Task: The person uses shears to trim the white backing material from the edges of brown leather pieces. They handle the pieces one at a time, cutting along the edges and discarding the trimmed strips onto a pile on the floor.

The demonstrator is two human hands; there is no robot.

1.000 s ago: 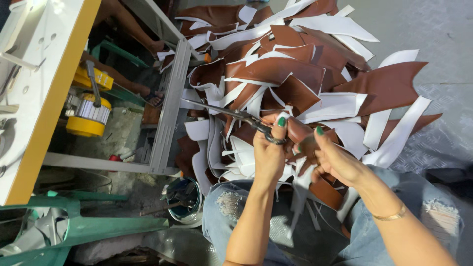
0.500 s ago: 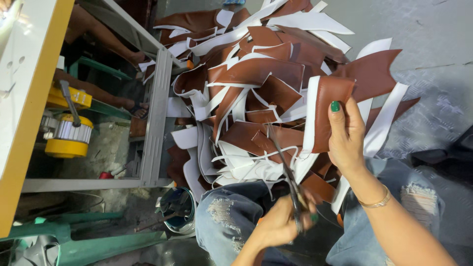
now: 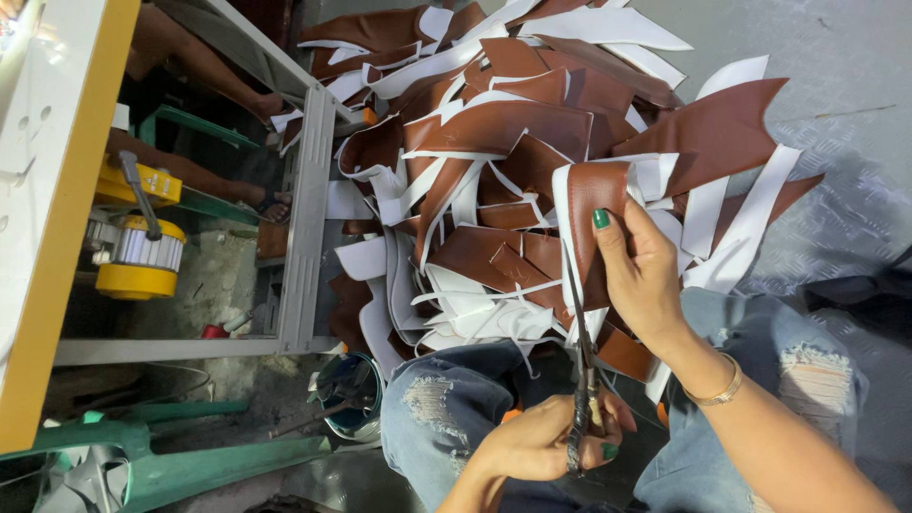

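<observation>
Nearest the camera, the left hand (image 3: 541,442) is closed around the handles of a pair of scissors (image 3: 581,380), fingers curled through and over the grips. The blades run away from the person, along the white edge of a brown leather strip (image 3: 594,223); whether they are parted cannot be told. Just beyond the scissors, the right hand (image 3: 646,275) pinches that strip, thumb on its brown face and the other fingers folded behind it, a gold bangle (image 3: 717,389) on the wrist. Both hands work above the knees of ripped blue jeans (image 3: 446,408).

The strip stands at the near edge of a heap of leather offcuts (image 3: 503,133), brown on one side and white on the other, which spreads from the person's lap far across the grey floor (image 3: 836,85).

Left of the scissors, by the jeans, a small round bucket (image 3: 356,399) sits on the ground; it holds what look like dark tools and scraps, too shadowed to name. Further left of the scissors lies a green metal frame (image 3: 190,465). Beyond the bucket runs the grey steel frame (image 3: 309,218) of a workbench, with a yellow motor (image 3: 142,256) hung under the yellow-edged tabletop (image 3: 57,190). Past the frame, another person's feet (image 3: 271,204) rest on a green bar.
</observation>
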